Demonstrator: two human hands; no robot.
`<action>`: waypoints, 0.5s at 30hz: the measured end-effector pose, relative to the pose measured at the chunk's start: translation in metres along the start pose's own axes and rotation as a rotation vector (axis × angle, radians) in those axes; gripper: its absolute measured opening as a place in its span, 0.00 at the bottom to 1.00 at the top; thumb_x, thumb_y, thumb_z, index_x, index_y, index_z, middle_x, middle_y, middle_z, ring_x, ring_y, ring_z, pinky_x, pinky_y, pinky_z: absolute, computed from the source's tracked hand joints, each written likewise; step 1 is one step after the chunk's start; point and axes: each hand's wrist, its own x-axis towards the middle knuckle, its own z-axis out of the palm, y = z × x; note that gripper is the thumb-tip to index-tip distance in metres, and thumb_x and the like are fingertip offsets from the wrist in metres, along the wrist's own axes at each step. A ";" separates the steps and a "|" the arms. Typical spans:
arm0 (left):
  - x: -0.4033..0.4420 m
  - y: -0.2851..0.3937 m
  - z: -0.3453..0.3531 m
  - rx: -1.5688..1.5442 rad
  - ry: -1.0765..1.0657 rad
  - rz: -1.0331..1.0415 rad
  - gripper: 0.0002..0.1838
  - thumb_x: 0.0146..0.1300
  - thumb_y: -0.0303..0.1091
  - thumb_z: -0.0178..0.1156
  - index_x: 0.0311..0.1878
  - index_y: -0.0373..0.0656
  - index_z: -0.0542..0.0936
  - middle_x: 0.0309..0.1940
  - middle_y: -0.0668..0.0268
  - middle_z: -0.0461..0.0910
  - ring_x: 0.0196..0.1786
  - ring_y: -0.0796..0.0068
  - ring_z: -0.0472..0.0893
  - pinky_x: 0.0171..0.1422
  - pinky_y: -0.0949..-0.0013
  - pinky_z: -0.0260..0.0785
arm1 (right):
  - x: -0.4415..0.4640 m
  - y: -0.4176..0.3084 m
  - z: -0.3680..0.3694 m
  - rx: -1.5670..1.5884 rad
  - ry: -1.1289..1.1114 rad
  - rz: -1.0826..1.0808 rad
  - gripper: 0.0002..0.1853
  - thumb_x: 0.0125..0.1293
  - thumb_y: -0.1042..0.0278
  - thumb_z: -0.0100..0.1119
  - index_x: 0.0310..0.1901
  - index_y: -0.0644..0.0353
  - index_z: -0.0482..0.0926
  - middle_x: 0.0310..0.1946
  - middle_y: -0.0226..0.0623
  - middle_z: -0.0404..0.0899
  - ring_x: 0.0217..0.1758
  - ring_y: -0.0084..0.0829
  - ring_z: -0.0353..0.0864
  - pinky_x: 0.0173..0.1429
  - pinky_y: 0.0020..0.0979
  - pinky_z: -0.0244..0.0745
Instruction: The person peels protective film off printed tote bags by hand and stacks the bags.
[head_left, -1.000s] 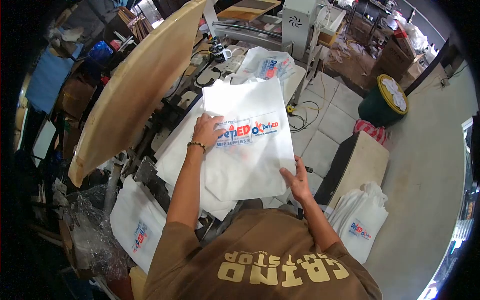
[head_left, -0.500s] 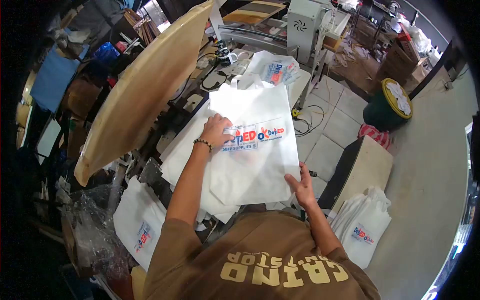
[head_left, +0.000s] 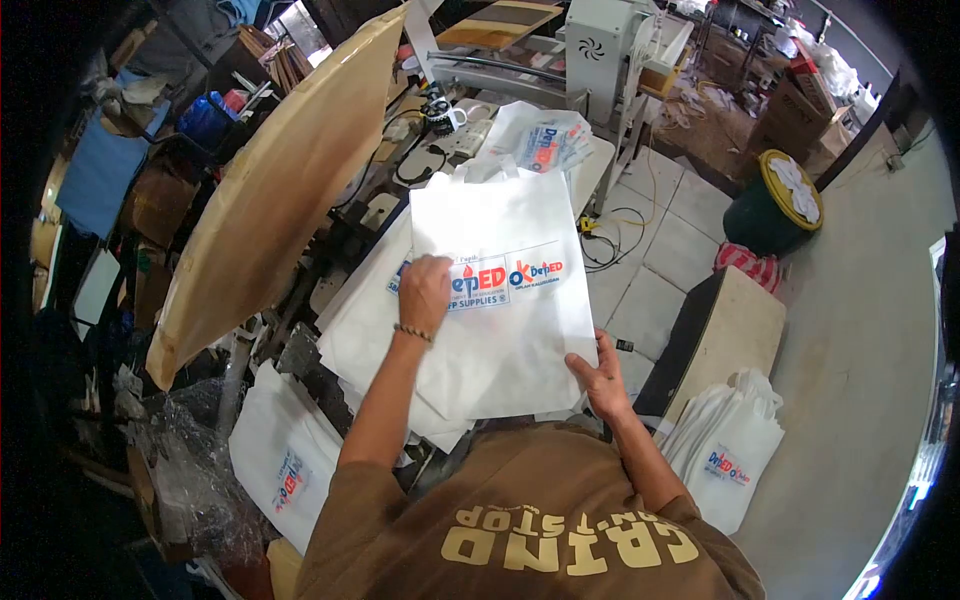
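Note:
A white fabric bag (head_left: 500, 365) printed in blue and red lies face up in front of me, on top of more white bags (head_left: 355, 335). Its right edge is gripped near the lower corner by my right hand (head_left: 598, 380), thumb on top and fingers beneath. My left hand (head_left: 426, 292), wearing a beaded bracelet (head_left: 413, 332), rests at the bag's left edge beside the print. Its fingers are curled closed and slightly blurred; whatever may be in them is hidden. Part of another print shows left of that hand.
Printed bags (head_left: 545, 140) lie beyond the work surface, others (head_left: 285, 450) at lower left. A bag stack (head_left: 720, 455) leans at right beside a box (head_left: 730, 330). A large tan board (head_left: 285, 190) rises at left; a grey machine (head_left: 592, 60) and a lidded green bin (head_left: 765, 215) stand behind.
My left hand has gone from fingers spread on the print to curled at the bag's left edge. The top bag has shifted slightly left and toward me. My right hand keeps its grip.

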 end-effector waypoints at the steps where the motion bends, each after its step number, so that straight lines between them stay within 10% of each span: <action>1: -0.010 0.007 0.004 0.132 0.058 0.091 0.07 0.54 0.24 0.64 0.37 0.43 0.80 0.31 0.61 0.78 0.38 0.58 0.79 0.45 0.57 0.69 | 0.000 -0.002 0.001 0.001 0.000 0.002 0.24 0.64 0.77 0.62 0.60 0.60 0.67 0.51 0.34 0.76 0.53 0.26 0.75 0.59 0.31 0.72; 15: -0.059 0.086 -0.005 0.067 0.016 0.119 0.03 0.54 0.27 0.64 0.33 0.45 0.80 0.30 0.66 0.79 0.38 0.65 0.79 0.45 0.59 0.66 | 0.000 -0.009 0.002 0.150 -0.016 0.087 0.27 0.63 0.79 0.60 0.63 0.62 0.65 0.56 0.38 0.73 0.57 0.29 0.74 0.61 0.34 0.72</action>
